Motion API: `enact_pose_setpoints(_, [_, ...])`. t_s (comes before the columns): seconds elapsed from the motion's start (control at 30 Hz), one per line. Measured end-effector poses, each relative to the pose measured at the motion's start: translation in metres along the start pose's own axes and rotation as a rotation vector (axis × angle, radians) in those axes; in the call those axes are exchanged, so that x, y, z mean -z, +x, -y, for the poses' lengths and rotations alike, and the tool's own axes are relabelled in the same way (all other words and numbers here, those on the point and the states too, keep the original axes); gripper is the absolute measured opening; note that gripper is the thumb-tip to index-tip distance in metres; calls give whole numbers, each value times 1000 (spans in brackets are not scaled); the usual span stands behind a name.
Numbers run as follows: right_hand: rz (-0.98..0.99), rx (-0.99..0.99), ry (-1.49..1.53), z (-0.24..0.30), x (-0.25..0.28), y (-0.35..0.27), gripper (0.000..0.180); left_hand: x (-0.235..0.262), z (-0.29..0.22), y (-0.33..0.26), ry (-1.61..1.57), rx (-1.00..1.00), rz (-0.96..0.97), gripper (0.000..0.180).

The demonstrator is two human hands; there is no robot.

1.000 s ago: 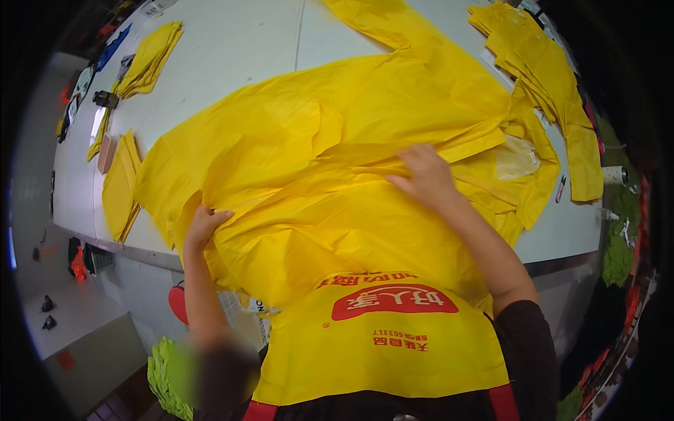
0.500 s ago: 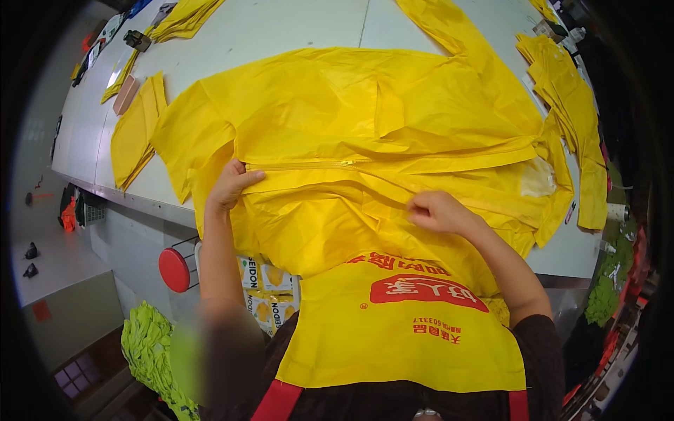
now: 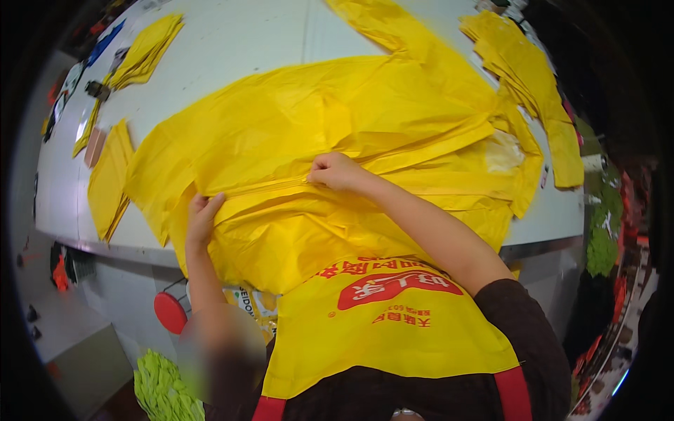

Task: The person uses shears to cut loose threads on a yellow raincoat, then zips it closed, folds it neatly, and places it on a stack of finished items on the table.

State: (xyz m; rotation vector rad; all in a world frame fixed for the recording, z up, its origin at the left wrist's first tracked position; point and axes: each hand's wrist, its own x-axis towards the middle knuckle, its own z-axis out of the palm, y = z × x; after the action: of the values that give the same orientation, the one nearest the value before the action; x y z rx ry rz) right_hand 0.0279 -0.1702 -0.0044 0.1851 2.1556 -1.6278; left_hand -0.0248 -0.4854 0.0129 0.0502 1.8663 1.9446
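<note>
On the worktop, the left hand clamps its fingers on the hem end of a yellow jacket, lying lengthwise along the front edge; the right hand pinches the zipper; the neck points toward the worktop's right end.

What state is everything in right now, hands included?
Yellow jacket: spread out, creased, front parted toward the right
Left hand: pinching the jacket's front
Right hand: fingers closed at the zipper
White table: partly covered
Yellow apron: worn
Yellow pieces, upper left: stacked
Green cloth: heaped, crumpled
Red round seat: unoccupied
</note>
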Motion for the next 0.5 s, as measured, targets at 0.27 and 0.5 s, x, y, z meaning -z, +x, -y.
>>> enact_pose_setpoints(0.27, [-807,-210,-726,-102,258,-155,16,42,27,16,117,-20,-235,18])
enact_pose_setpoints(0.5, [-826,-190,-779,-135,290,-204,23,36,51,53,617,-42,-350,26])
